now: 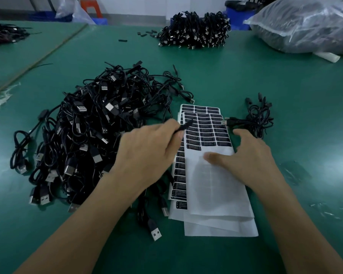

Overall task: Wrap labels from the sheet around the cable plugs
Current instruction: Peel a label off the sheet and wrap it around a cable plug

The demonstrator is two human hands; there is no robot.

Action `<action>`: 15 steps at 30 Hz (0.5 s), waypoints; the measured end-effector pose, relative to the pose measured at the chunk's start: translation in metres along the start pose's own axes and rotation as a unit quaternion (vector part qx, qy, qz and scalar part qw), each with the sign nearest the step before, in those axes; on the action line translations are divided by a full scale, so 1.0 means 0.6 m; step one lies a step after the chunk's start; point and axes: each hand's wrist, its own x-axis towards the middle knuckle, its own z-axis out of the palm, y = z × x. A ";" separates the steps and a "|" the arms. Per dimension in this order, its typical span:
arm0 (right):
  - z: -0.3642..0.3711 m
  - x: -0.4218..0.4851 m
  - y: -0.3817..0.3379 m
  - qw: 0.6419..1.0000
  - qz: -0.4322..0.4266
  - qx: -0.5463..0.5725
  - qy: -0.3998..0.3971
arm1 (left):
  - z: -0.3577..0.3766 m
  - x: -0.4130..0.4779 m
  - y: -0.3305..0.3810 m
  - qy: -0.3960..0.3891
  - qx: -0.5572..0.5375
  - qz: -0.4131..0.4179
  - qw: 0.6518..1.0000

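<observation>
One green mat [285, 86] — cable heap [91, 139], label sheets [216, 190], plastic sack [305, 26]

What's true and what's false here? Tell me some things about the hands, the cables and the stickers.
1. The left hand pinches a black cable plug. True.
2. The right hand holds scissors. False: it holds nothing, fingers spread over the label sheet.
3. The big cable pile lies left of the label sheet. True.
4. The table is red. False: it is green.
5. All labels are peeled off. False: many black ones remain at the sheet's far end.
</observation>
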 end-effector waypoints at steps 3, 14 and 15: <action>-0.004 0.000 0.000 1.000 0.000 0.001 0.010 | 0.024 -0.004 0.008 -0.125 0.060 -0.034 0.990; 0.002 -0.002 -0.008 1.000 -0.013 -0.021 -0.012 | 0.040 -0.007 0.023 -0.072 -0.170 -0.167 0.968; -0.001 -0.003 -0.008 1.000 -0.018 -0.002 -0.016 | 0.040 -0.007 0.023 -0.072 -0.181 -0.172 0.966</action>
